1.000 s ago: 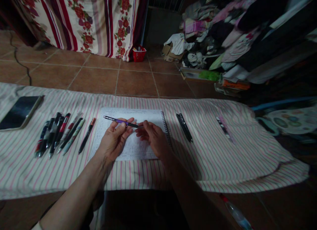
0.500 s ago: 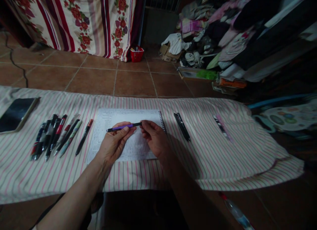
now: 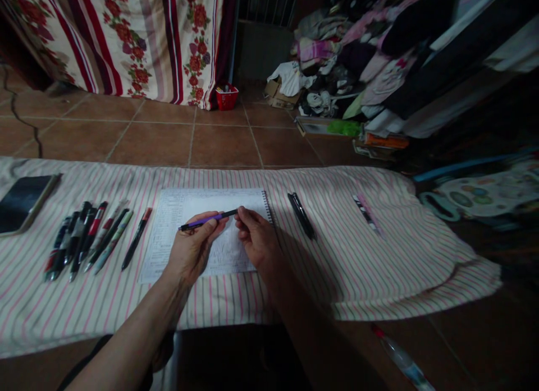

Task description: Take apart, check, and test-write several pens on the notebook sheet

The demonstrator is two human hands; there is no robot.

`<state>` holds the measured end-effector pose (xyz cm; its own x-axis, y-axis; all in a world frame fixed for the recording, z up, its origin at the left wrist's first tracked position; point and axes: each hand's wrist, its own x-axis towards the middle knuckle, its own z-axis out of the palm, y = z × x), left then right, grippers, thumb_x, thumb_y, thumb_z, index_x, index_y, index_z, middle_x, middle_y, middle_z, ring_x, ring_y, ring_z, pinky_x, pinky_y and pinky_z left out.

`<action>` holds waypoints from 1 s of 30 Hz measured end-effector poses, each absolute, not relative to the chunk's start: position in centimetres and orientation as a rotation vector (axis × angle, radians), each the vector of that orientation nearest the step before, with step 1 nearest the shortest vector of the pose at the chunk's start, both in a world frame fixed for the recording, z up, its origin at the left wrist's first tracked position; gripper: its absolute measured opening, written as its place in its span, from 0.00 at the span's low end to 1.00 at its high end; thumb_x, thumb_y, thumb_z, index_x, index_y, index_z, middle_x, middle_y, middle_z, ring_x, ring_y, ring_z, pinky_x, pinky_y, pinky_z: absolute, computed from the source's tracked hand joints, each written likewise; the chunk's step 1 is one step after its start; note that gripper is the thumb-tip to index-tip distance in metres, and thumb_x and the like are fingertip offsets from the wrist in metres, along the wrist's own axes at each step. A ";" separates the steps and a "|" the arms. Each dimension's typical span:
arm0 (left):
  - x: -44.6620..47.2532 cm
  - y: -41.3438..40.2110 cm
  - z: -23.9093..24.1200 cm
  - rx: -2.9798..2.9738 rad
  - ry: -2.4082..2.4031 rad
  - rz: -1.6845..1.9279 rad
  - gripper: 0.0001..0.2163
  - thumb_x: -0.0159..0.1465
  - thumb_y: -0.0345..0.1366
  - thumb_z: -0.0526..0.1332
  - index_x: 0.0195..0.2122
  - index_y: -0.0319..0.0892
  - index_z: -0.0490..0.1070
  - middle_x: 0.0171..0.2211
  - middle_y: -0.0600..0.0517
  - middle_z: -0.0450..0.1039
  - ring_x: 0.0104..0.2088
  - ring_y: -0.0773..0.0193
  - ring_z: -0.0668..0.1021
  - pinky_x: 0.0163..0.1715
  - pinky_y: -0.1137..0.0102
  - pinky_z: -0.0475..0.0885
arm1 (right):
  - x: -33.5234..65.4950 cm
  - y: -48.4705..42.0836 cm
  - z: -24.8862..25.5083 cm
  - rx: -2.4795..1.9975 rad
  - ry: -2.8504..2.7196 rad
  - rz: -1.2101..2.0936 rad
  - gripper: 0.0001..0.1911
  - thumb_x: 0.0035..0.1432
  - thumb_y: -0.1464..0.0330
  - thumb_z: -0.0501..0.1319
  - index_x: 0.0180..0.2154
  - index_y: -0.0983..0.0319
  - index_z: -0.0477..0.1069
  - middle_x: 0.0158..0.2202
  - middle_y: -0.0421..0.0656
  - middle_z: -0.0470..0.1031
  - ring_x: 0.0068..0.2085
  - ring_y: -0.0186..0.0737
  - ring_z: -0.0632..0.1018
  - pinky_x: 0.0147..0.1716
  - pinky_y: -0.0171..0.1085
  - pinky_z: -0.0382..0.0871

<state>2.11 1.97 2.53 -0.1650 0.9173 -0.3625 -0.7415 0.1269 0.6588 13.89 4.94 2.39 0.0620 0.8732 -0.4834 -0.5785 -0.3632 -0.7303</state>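
Note:
Both of my hands hold a purple pen (image 3: 206, 219) over a spiral notebook (image 3: 202, 203) that lies open on a striped cloth (image 3: 379, 256). My left hand (image 3: 191, 248) pinches the pen's purple barrel with thumb and fingers. My right hand (image 3: 256, 239) grips its black right end. The pen lies nearly level, tilted slightly up to the right. The notebook page carries faint writing.
Several pens (image 3: 88, 237) lie in a row left of the notebook, and a dark phone (image 3: 23, 203) sits at the far left. A black pen (image 3: 300, 214) and a patterned pen (image 3: 365, 212) lie to the right. Tiled floor, a red basket (image 3: 226, 96) and piled clothes (image 3: 357, 60) are beyond.
The pen has swung from tilting down to the right to tilting up to the right, and my right hand has closed on its black end. The view shifted slightly.

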 end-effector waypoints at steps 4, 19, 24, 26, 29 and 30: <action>2.7 2.0 2.7 0.264 0.930 1.524 0.07 0.49 0.21 0.67 0.30 0.32 0.77 0.28 0.43 0.80 0.31 0.62 0.82 0.39 0.74 0.76 | 14.2 4.9 2.4 -1.156 -0.425 1.550 0.13 0.33 0.65 0.72 0.23 0.63 0.73 0.21 0.37 0.73 0.23 0.26 0.68 0.19 0.28 0.55; 4.0 1.7 3.3 0.242 1.017 1.569 0.05 0.49 0.23 0.67 0.28 0.33 0.76 0.27 0.47 0.80 0.31 0.63 0.82 0.40 0.74 0.76 | 14.2 5.0 1.4 -1.206 -0.579 1.358 0.11 0.38 0.63 0.69 0.24 0.62 0.74 0.20 0.38 0.74 0.24 0.30 0.68 0.27 0.33 0.59; 3.8 1.8 3.2 0.187 0.987 1.572 0.01 0.52 0.22 0.66 0.26 0.31 0.76 0.25 0.47 0.79 0.29 0.63 0.82 0.38 0.74 0.77 | 14.0 4.8 1.6 -1.189 -0.631 1.347 0.11 0.40 0.62 0.68 0.25 0.61 0.74 0.21 0.37 0.73 0.24 0.29 0.67 0.27 0.34 0.60; 3.6 1.9 3.1 0.191 0.980 1.580 0.01 0.52 0.23 0.66 0.25 0.30 0.75 0.24 0.47 0.79 0.29 0.64 0.82 0.38 0.74 0.77 | 14.0 4.7 1.8 -1.178 -0.659 1.353 0.10 0.41 0.61 0.68 0.26 0.61 0.74 0.21 0.37 0.73 0.24 0.30 0.67 0.28 0.34 0.60; 3.5 1.9 3.1 0.205 0.973 1.592 0.01 0.52 0.23 0.66 0.27 0.31 0.76 0.25 0.48 0.79 0.30 0.63 0.82 0.38 0.74 0.77 | 14.0 4.8 1.9 -1.153 -0.677 1.385 0.11 0.41 0.61 0.68 0.27 0.61 0.75 0.23 0.38 0.73 0.25 0.30 0.68 0.28 0.34 0.60; 3.5 1.9 3.1 0.201 0.974 1.594 0.02 0.52 0.23 0.66 0.27 0.31 0.76 0.26 0.48 0.79 0.31 0.62 0.82 0.39 0.74 0.77 | 14.0 4.8 2.0 -1.145 -0.679 1.400 0.11 0.41 0.61 0.68 0.27 0.61 0.75 0.23 0.38 0.73 0.25 0.30 0.68 0.28 0.34 0.61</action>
<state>3.53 1.92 3.11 -0.2886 0.8807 -0.3757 -0.7363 0.0467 0.6750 14.04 4.78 1.99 0.1227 0.9598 -0.2525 -0.3962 -0.1859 -0.8991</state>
